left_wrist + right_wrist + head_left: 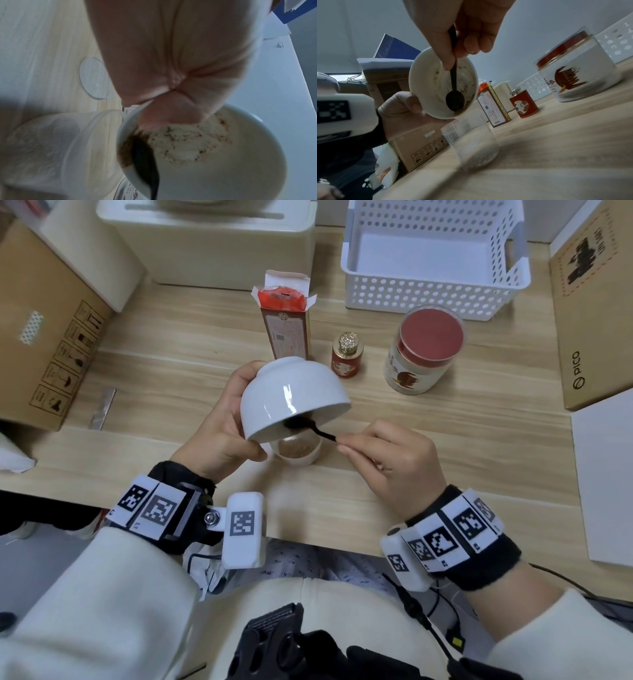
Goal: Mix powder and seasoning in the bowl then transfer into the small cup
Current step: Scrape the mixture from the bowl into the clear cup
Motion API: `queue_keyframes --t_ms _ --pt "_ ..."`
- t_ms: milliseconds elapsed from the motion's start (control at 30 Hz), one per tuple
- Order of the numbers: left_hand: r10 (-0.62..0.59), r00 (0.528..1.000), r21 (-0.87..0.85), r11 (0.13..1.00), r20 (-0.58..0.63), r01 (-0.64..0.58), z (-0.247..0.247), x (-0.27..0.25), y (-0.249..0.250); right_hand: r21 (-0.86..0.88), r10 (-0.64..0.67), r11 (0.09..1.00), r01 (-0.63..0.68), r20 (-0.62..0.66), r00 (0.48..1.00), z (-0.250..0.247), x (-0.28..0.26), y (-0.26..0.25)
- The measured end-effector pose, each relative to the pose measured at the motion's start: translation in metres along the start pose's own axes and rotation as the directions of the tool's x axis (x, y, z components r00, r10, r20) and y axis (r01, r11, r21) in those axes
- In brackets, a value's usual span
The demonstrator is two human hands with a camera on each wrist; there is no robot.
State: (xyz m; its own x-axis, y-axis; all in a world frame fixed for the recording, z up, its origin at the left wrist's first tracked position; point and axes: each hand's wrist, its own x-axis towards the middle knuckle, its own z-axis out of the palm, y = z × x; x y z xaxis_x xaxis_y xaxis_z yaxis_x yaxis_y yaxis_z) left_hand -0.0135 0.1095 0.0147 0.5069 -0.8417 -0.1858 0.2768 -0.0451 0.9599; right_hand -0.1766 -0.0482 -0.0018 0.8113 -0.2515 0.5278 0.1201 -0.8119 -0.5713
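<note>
My left hand point(226, 426) grips a white bowl point(291, 395) by its rim and holds it tipped steeply, mouth down, over a small clear cup point(299, 451). The cup point(472, 143) stands on the wooden table and holds some pale brown powder. My right hand point(387, 460) pinches the handle of a black spoon point(308, 428) whose scoop reaches inside the bowl at its lower rim. In the left wrist view the spoon point(144, 159) lies against brown and pale powder point(181, 143) in the bowl point(240, 155). The right wrist view shows the spoon point(454, 100) low in the bowl point(426, 81).
Behind the bowl stand an open red-topped carton point(286, 316), a small red bottle with a gold cap point(346, 359) and a red-lidded jar point(423, 350). A white perforated basket point(435, 258) sits at the back right, cardboard boxes point(51, 337) at the left. A clear lid point(93, 78) lies on the table.
</note>
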Motion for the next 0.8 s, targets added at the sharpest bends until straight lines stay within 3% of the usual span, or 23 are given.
queue_keyframes --t_ms 233,467,633,800 --pt "-0.052 0.997 -0.095 0.994 -0.059 0.046 -0.003 0.002 -0.002 0.045 0.082 0.996 -0.077 -0.128 0.988 -0.004 0.002 0.0" --pt "-0.045 0.995 -0.103 0.994 -0.084 0.037 -0.008 0.002 -0.002 0.058 0.082 0.995 -0.078 -0.066 0.994 0.0 0.001 0.0" --pt "-0.02 0.997 -0.093 0.996 -0.068 0.013 -0.008 0.0 -0.001 0.012 0.07 0.998 -0.069 -0.13 0.989 -0.002 0.009 0.005" --pt "0.022 0.999 -0.098 0.995 -0.035 -0.025 -0.007 0.0 0.0 0.068 0.024 0.997 -0.024 -0.006 1.0 -0.002 0.008 0.007"
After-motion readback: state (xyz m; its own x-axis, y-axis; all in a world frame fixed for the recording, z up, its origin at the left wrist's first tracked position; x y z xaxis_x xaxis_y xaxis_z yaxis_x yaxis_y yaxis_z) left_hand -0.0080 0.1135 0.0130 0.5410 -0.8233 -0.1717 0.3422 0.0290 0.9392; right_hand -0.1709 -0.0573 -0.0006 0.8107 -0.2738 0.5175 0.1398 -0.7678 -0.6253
